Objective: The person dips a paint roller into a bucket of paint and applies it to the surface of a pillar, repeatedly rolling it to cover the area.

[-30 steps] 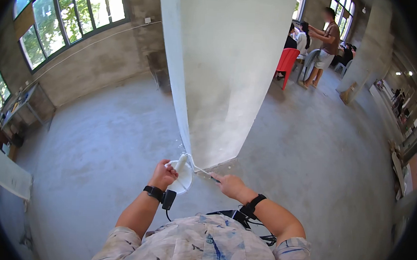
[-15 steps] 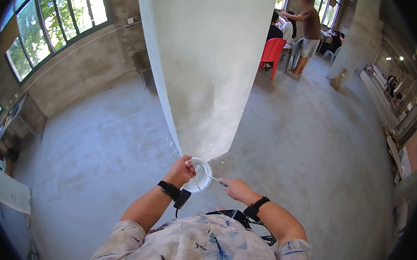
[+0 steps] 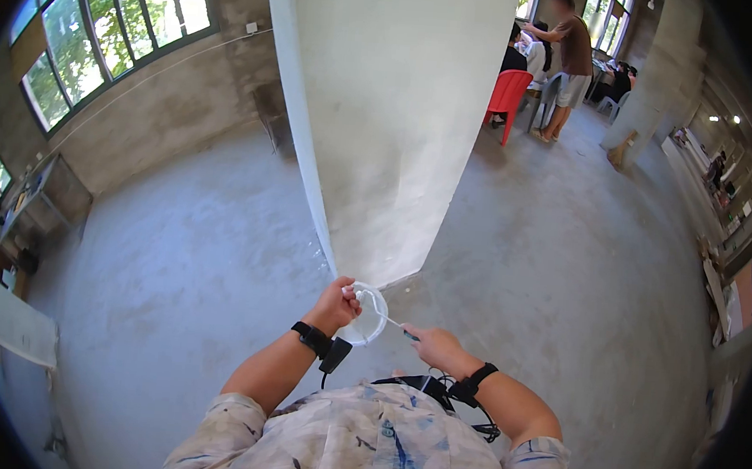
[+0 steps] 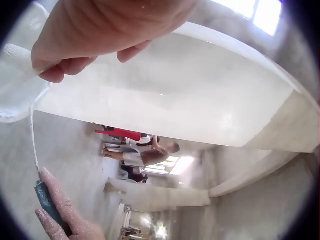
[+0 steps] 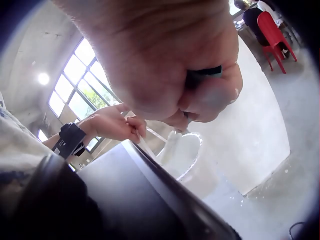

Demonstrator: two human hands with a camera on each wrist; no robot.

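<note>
A shallow, translucent plastic bowl (image 3: 365,319), its inside coated white, is held at waist height in front of a person standing at the foot of a pale pillar (image 3: 402,106). The left hand (image 3: 336,303) pinches the bowl's near rim, thumb and fingers curled over the edge. The right hand (image 3: 436,347) is closed in a fist round the dark green handle (image 3: 410,334) of a mini roller (image 5: 170,142), whose thin wire shank runs up into the bowl.

A second ago the small white roller stood up at the bowl's far-left rim, close to the pillar's bottom corner. It now lies down inside the bowl, which has tipped so that its round mouth faces the roller. This looks like the roller being loaded with more white coating, not rolling on the wall.

The roller sleeve looks soft and fuzzy, and the bowl thin and glossy. The pillar's faces are chalky and flat, with sharp corners and white flecks at its base. The floor (image 3: 565,274) is bare grey concrete, mottled and matt. Black bands (image 3: 309,338) sit on both wrists above a patterned shirt (image 3: 370,443). Arched windows (image 3: 103,24) line the left wall, and a red chair (image 3: 508,94) stands among people well beyond.
</note>
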